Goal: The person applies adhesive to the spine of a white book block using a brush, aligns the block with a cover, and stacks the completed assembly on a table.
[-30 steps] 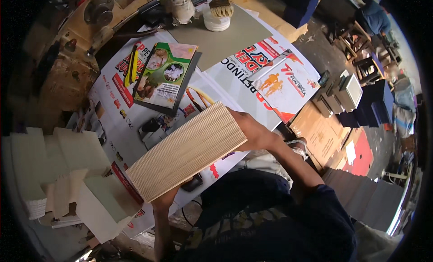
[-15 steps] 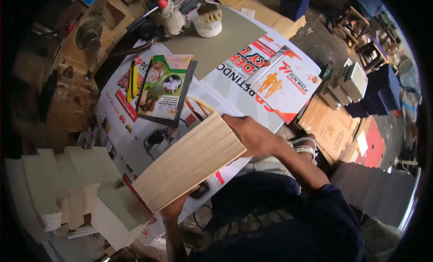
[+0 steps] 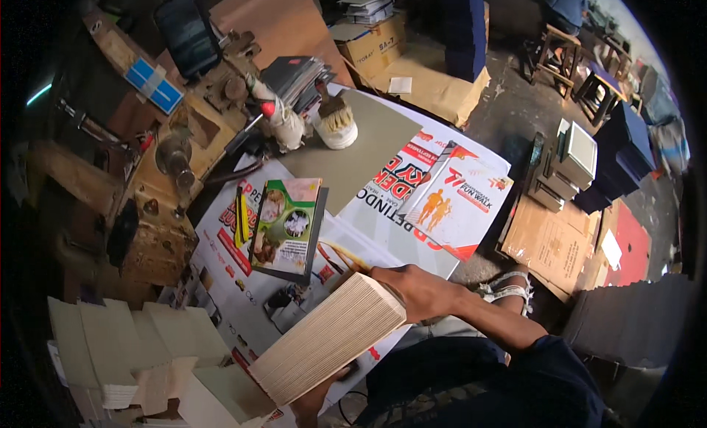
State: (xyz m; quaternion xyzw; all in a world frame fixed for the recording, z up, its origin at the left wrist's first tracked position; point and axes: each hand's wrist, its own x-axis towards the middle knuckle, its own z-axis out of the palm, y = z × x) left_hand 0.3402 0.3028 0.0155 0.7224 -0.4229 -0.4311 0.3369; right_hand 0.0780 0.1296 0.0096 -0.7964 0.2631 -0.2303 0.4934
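Observation:
A thick stack of cream sheets (image 3: 331, 340), their layered edges facing up, is held at a slant between my two hands. My right hand (image 3: 420, 292) grips its upper right end, the fingers partly hidden behind it. At the lower left end my left hand (image 3: 313, 402) holds it from below, mostly covered by the stack. The stack is over a table spread with printed poster sheets (image 3: 361, 229). Beyond it lies a green-covered booklet (image 3: 283, 229) on a dark board, with a yellow cutter knife (image 3: 241, 218) beside it.
At the left stand piles of pale paper blocks (image 3: 110, 347) and a worn metal machine (image 3: 158, 237). A brush rests on a white glue pot (image 3: 339, 130) at the back. A flat carton (image 3: 549, 240) and dark stacks (image 3: 633, 317) are at right. Another person (image 3: 563, 8) sits far off.
The view has tilted upward, so the table and stack appear lower and more of the background shows. Both hands keep their hold on the stack.

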